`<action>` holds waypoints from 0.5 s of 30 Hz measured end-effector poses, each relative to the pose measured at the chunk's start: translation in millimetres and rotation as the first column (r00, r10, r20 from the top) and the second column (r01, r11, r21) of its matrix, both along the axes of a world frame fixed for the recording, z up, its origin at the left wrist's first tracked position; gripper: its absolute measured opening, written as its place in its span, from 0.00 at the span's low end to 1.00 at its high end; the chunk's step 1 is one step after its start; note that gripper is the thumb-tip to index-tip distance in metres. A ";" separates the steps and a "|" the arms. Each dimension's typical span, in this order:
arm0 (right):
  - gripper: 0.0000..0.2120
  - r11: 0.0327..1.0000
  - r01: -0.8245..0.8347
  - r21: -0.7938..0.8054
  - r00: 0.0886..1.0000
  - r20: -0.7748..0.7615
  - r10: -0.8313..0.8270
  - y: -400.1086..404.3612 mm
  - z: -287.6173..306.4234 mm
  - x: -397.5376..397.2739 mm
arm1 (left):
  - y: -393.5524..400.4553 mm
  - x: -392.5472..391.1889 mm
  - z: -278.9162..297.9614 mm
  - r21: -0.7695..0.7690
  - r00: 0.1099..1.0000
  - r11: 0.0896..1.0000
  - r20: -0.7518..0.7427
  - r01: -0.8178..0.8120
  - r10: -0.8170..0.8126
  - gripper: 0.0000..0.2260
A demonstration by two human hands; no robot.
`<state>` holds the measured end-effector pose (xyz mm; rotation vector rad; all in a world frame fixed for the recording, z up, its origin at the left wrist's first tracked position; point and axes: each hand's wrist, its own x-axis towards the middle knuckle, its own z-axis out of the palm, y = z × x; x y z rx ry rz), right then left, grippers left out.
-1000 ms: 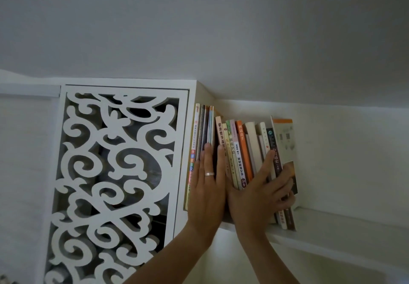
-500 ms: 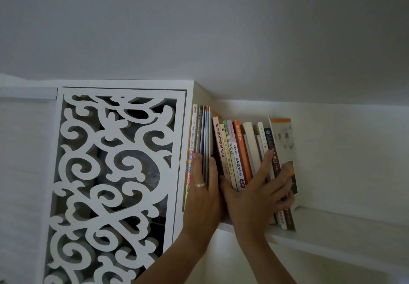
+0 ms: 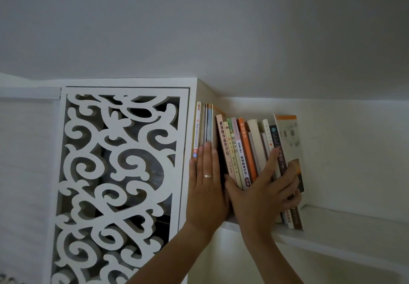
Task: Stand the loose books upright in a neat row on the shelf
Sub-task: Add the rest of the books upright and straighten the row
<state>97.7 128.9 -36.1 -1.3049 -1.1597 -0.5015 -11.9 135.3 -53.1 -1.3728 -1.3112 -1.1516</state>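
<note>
Shelf (image 3: 345,228): white, beside a fretwork cabinet (image 3: 119,184). Books (image 3: 242,151): row of mixed spines, orange, pink, green, white; left group upright, right group leaning left. Left hand (image 3: 207,186): fingers (image 3: 207,153) straight, flat against left spines, ring (image 3: 208,175) on one. Right hand (image 3: 262,195): fingers spread, curled round the outermost cover, thumb on the leaning spines.

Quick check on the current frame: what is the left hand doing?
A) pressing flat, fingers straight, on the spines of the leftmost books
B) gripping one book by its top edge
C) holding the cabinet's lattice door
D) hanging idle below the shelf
A: the left hand lies flat with straight fingers on the spines of the leftmost books, beside the cabinet wall, while the right hand spreads over the leaning books.
</note>
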 end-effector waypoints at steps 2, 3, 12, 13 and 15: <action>0.62 1.000 -0.001 -0.002 1.000 0.002 0.001 0.2 -0.1 0.3 | 5.2 -1.2 0.1 -0.028 0.998 0.998 -0.024 -0.064 0.064 0.36; 0.62 1.000 0.000 -0.005 1.000 0.007 0.000 -0.2 0.0 0.9 | 7.0 -1.5 0.5 -0.043 0.995 0.995 -0.027 -0.093 0.092 0.36; 0.51 0.998 -0.054 -0.017 0.979 0.198 0.056 -6.5 1.0 44.7 | -6.0 -2.2 1.3 0.044 0.988 0.987 0.009 0.156 -0.157 0.24; 0.52 0.997 -0.071 -0.019 0.970 0.230 0.074 -4.6 3.0 54.8 | -7.3 -1.8 1.0 0.040 0.983 0.983 0.013 0.181 -0.182 0.21; 0.59 0.988 -0.138 -0.062 0.962 0.228 0.149 -0.9 7.6 69.3 | -11.1 -2.8 -0.1 0.010 0.971 0.972 0.027 0.237 -0.237 0.22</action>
